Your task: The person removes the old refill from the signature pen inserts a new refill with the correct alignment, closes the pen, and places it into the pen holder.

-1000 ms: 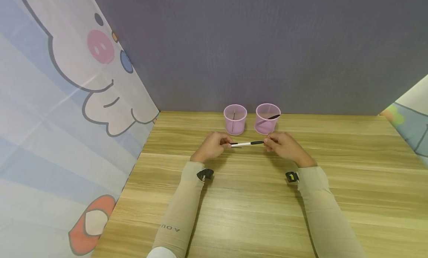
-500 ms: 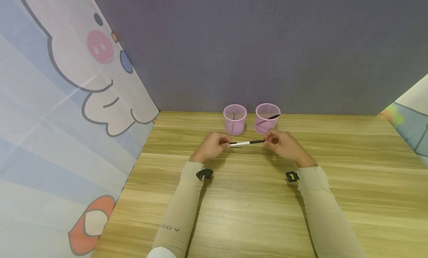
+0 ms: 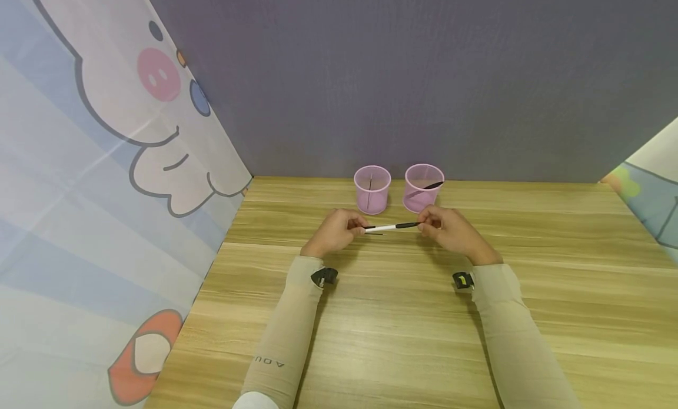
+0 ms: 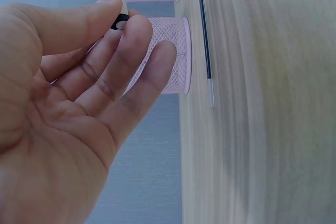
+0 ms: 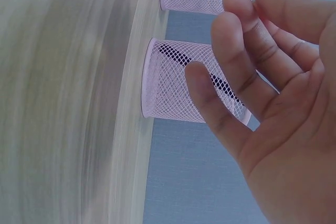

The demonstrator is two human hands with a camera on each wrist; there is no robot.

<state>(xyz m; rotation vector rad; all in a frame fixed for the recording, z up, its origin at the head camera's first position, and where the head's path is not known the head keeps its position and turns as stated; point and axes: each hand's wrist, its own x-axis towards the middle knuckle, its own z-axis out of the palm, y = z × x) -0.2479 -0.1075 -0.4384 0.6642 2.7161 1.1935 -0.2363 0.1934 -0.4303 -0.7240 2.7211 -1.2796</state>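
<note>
My left hand (image 3: 336,230) pinches the clip end of a pen (image 3: 386,228) between thumb and fingers. The pen has a white barrel and a black grip, and lies level above the table. At its other end, my right hand (image 3: 448,232) pinches the tip with thumb and index finger, the other fingers loosely bent. In the right wrist view the fingers (image 5: 227,40) hide most of the tip. Below the pen, a thin dark pen refill (image 4: 205,30) with a clear end lies on the table.
Behind the hands stand two pink mesh pen holders. The left holder (image 3: 373,203) contains a thin dark stick, apparently a refill. A dark pen (image 3: 434,185) leans in the right holder (image 3: 419,203). A grey panel (image 3: 402,79) rises along the wooden table's (image 3: 392,338) back edge.
My right hand's fingers have lifted slightly, and the right end of the pen has tilted up a touch. The left hand stays almost still, and the holders have not moved.
</note>
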